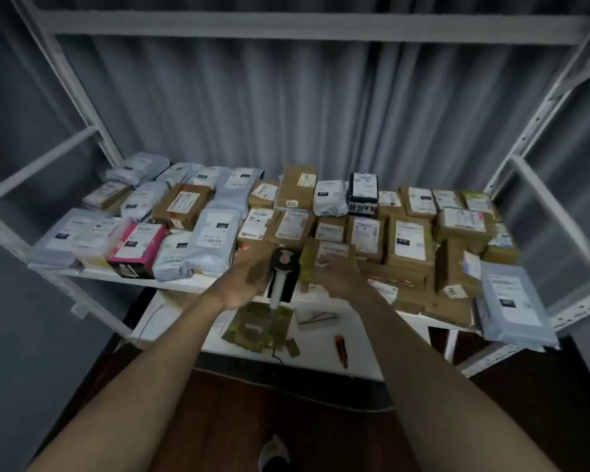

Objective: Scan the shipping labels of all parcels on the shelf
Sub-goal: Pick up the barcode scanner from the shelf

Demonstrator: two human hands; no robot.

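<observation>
Mid-scan: both hands, left (249, 274) and right (334, 272), flank the scanner (284, 267); grip too blurry to tell. Next, aim at the box (332, 253) behind it.

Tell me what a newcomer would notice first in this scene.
The white shelf crowded edge to edge with labelled parcels, brown boxes toward the right and grey mailer bags toward the left. A bright pink box stands out near the front left. At the front centre, both hands, left hand and right hand, flank a black barcode scanner with a red-lit top.
</observation>
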